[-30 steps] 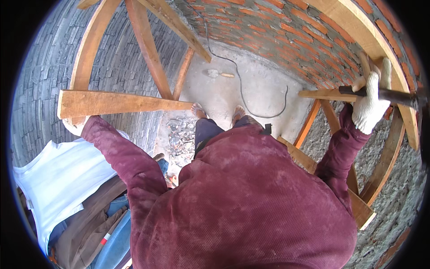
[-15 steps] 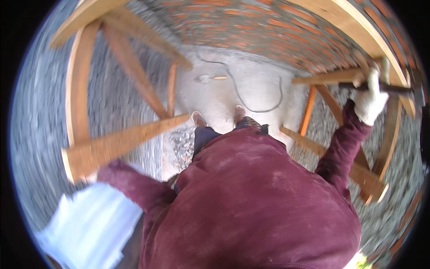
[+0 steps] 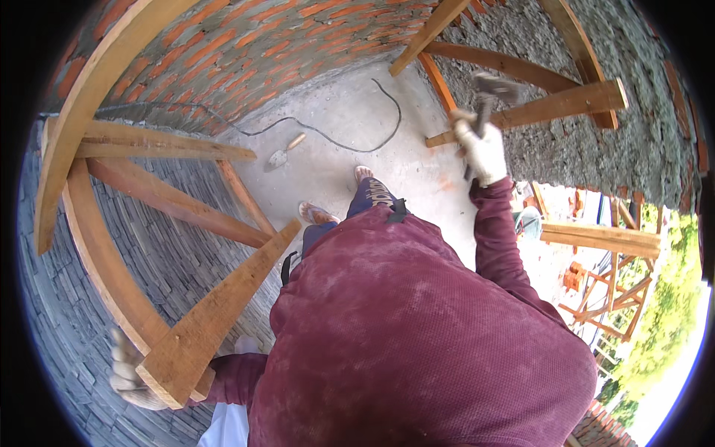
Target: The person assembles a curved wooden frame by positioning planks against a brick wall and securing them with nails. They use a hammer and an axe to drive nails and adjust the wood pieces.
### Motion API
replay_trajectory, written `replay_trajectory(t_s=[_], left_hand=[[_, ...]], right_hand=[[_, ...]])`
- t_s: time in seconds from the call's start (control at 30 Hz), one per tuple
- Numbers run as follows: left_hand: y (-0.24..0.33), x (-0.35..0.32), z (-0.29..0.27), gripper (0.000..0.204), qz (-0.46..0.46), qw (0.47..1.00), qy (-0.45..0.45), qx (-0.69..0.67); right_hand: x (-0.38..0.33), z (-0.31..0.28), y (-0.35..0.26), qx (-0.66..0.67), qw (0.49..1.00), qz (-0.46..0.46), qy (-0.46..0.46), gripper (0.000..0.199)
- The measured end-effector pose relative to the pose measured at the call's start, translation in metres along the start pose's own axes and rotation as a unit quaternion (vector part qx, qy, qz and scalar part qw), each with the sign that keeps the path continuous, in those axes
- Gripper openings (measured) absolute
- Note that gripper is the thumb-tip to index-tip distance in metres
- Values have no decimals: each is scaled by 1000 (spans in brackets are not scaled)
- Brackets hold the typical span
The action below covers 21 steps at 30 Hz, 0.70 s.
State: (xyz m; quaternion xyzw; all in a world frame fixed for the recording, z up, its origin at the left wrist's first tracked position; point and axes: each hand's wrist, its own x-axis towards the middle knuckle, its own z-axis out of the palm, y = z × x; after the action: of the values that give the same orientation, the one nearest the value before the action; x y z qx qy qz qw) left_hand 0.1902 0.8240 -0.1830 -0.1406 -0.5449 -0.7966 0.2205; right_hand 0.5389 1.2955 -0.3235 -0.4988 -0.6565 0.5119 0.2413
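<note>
My right hand, in a pale work glove, is raised and closed around the handle of a hammer; its head is up by a wooden beam fixed to the rough grey wall. My left hand, also gloved, grips the near end of a long wooden plank at the lower left. The plank slopes away toward my feet. My maroon sweater fills the lower middle of the view.
A wooden frame of curved and straight beams lines the brick and stone walls. On the concrete floor lie a trowel and a black cable. More timber pieces stand outside at the right, by greenery.
My view has swung round, so the frame and walls have shifted left. My right hand with the hammer has come in from the far right. My left hand still grips the plank.
</note>
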Motion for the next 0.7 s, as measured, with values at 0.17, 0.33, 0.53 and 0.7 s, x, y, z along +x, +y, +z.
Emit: replay_trajectory(t_s=[0.17,0.33,0.53,0.7], left_hand=[[6,-12,35,53,-34,919,-200,337],[-10,-18,46,56,-15,953,-133,272],[-7,-9,30,23,-123,984,-66,109],[-11,19,3,23,-118,969,-190,106]], right_hand=[[-36,26,162,16,953,285,-99,24],[-90,7,358,-216,934,200,-204,26],[-71,-40,415,-459,776,209,-378,30],[-17,-28,275,-395,799,305,-336,27]])
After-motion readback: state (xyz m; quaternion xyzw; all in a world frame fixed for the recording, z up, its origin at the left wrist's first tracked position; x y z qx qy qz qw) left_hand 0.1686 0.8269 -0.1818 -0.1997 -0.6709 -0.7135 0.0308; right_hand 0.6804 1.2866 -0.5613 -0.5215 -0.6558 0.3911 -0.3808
